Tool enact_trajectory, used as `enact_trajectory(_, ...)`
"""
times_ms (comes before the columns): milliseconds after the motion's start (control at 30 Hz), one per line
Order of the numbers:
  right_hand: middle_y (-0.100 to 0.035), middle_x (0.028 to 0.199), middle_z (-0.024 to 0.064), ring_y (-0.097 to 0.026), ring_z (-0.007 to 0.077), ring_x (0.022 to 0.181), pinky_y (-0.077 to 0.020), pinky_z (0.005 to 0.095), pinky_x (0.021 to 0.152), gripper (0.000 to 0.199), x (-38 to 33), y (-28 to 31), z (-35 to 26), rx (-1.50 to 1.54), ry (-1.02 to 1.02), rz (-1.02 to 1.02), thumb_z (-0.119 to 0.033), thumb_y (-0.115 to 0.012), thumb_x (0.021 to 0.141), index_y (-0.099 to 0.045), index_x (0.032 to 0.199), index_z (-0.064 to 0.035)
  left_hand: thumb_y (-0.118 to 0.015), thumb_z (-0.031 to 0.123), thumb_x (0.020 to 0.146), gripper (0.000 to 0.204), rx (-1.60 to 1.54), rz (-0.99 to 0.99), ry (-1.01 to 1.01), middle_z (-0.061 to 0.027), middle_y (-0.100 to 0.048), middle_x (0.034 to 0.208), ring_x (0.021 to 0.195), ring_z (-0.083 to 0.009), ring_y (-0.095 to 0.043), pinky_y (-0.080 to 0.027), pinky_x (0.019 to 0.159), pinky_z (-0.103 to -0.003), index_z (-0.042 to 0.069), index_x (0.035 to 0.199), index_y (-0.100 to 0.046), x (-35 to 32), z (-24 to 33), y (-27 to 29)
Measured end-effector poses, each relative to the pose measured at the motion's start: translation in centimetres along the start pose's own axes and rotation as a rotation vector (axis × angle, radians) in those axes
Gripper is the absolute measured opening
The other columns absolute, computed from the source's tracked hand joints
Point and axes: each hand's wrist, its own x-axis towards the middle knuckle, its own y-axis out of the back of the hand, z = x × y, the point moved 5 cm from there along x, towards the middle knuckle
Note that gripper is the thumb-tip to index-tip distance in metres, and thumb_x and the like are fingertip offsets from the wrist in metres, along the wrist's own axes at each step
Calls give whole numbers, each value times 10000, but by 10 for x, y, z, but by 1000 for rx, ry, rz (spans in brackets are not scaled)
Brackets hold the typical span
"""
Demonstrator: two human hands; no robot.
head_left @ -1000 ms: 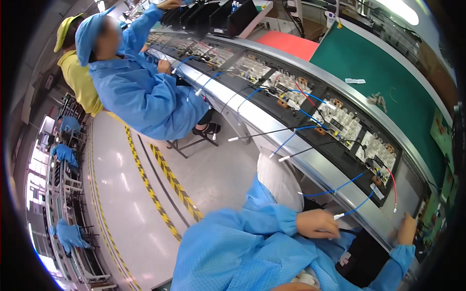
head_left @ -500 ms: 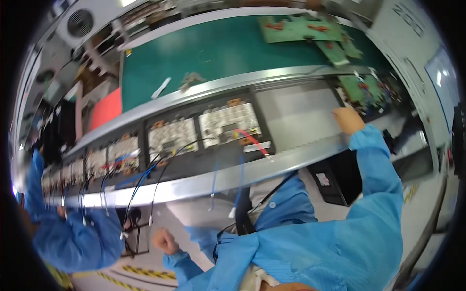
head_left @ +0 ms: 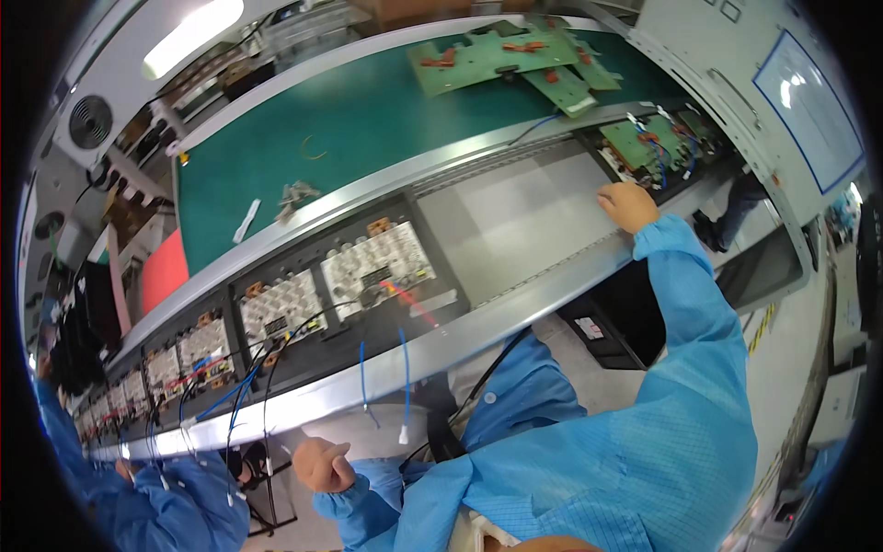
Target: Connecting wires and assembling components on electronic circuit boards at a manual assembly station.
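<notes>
My right hand [head_left: 630, 206] reaches out over the metal conveyor. Its fingers are curled at the near left corner of a black tray [head_left: 679, 195], which holds a green circuit board [head_left: 635, 144] with blue wires. What the fingertips grip is partly hidden by the hand. My left hand [head_left: 322, 465] hangs before my body, below the conveyor's near rail. Its fingers are loosely curled in, and nothing shows in them. Left of the gap on the conveyor sits another black tray [head_left: 449, 276], with a whitish component board [head_left: 377, 267] and red, black and blue wires.
More trays with boards line the conveyor to the left, wires hanging over the near rail [head_left: 497, 299]. Beyond lies a green bench [head_left: 368, 129] with stacked green boards [head_left: 501, 60] and small metal parts [head_left: 296, 198]. A co-worker in blue [head_left: 175, 501] is at the left.
The whole view has shifted, so bench and trays sit further left. My right hand stays at the same tray corner. My left hand is slightly lower, its fingers showing more clearly.
</notes>
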Motion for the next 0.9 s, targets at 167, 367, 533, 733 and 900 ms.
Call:
enact_trajectory(167, -676, 925, 195, -632, 381, 894, -493, 463, 804, 259, 23, 11, 43, -2, -26, -117, -233, -594, 858, -693, 975, -25, -540, 138, 904, 192, 11, -15, -35, -55, -526, 517, 452, -195, -516, -392, 467, -305, 20, 798, -648, 38, 24, -44)
enact_trajectory(367, -708, 937, 144, -677, 275, 883, -516, 388, 816, 308, 36, 10, 33, 308, -4, -245, -246, -566, 920, -675, 1072, -1, -524, 21, 888, 170, 150, -66, -21, -34, -534, 530, 447, -150, -512, -375, 472, -262, -12, 945, -682, 65, 16, -64)
enact_trajectory(533, -609, 1214, 164, -591, 241, 1117, -468, 347, 968, 399, 95, 19, -57, 1485, -43, -280, -257, -509, 992, -513, 1291, 7, -528, 8, 902, 180, 88, -97, 312, -14, -536, 533, 453, -82, -518, -338, 443, -218, -3, 967, -696, 61, 8, -55)
enact_trajectory(733, -459, 1388, 228, -509, 333, 1243, -404, 430, 1074, 529, 259, -32, -49, 1785, -32, -51, -275, -521, 988, -366, 1403, 12, -592, -21, 824, 175, -23, -40, 318, -44, -535, 556, 467, -97, -445, -326, 453, -251, 30, 930, -723, 73, 12, -58)
enact_trajectory(900, -462, 1375, 194, -434, 318, 1299, -342, 447, 1145, 425, 291, -28, -116, 2254, -401, 81, -192, -507, 1002, -418, 1346, 41, -618, -24, 777, 193, 49, 71, 189, -61, -533, 555, 451, -175, -479, -356, 447, -292, 48, 922, -724, 67, 18, -32)
